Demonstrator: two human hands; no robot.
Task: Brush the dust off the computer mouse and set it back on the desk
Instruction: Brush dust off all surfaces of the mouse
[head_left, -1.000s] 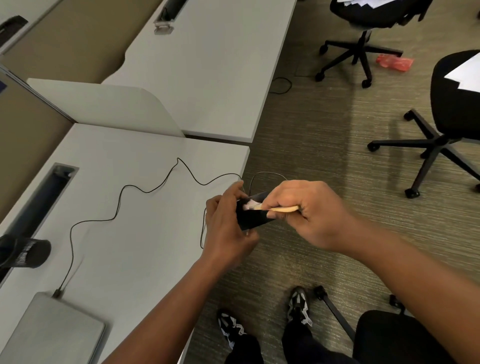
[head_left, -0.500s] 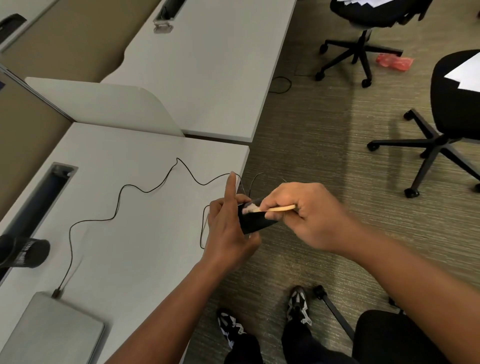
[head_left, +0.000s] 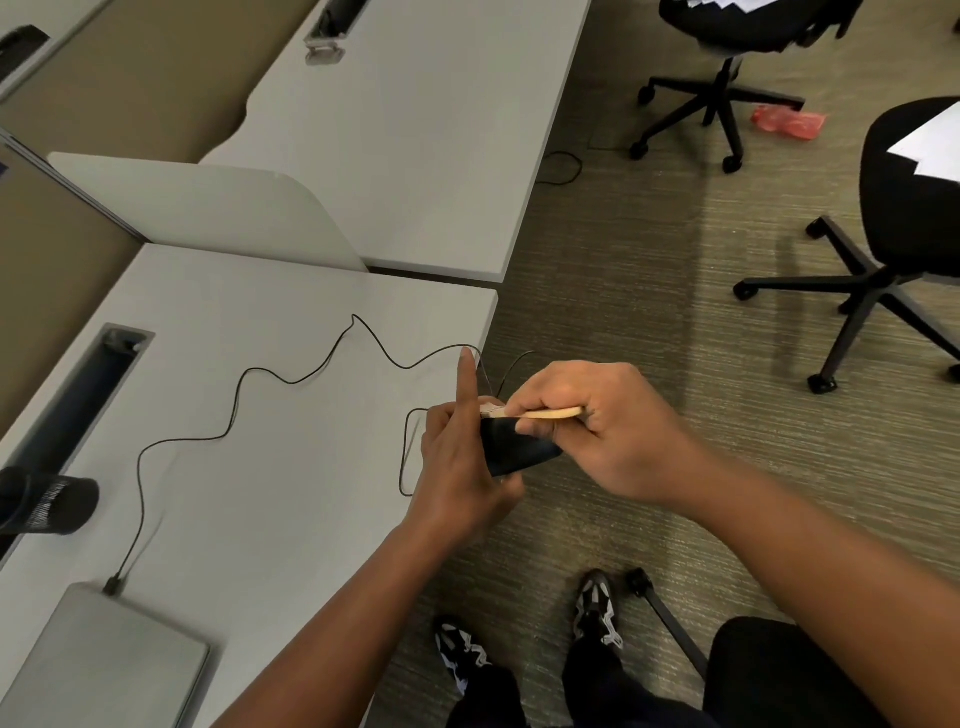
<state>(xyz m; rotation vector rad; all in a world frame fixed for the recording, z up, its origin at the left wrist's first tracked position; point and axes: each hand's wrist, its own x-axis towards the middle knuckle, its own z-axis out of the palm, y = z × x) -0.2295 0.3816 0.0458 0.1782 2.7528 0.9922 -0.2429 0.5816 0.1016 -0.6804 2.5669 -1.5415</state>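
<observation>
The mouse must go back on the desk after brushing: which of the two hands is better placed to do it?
Probably the left hand. It already grips the mouse and sits just at the desk edge, so a short move sets it down. The right hand pinches the brush and is over the floor.

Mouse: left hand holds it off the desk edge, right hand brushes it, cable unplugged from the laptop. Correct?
Not quite. The head view shows the cable running across the desk and plugged into the laptop. The rest holds: the left hand holds the mouse, and the right hand works the brush.
</observation>
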